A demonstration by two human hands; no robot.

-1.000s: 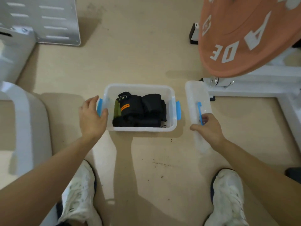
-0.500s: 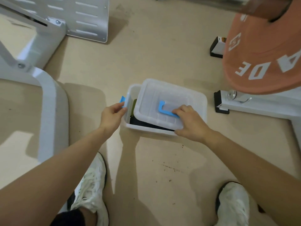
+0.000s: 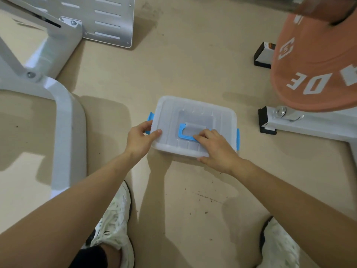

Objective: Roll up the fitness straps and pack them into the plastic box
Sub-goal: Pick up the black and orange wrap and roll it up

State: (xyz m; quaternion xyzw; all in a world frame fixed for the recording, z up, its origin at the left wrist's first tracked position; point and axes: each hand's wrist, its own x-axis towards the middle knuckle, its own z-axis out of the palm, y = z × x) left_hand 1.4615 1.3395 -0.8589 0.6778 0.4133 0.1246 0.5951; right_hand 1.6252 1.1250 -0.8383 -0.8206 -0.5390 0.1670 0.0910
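Lid-closing step: left hand (image 3: 140, 141) gripped the box (image 3: 173, 151) corner, right hand (image 3: 218, 149) clutched the lid (image 3: 195, 117), so the latches (image 3: 238, 139) probably needed snapping next.

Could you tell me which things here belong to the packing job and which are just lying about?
Job: plastic box, lid on it, blue handle, blue latches, left hand gripping the box, right hand gripping the lid.
Lying about: orange weight plate, white machine frame, perforated metal panel.
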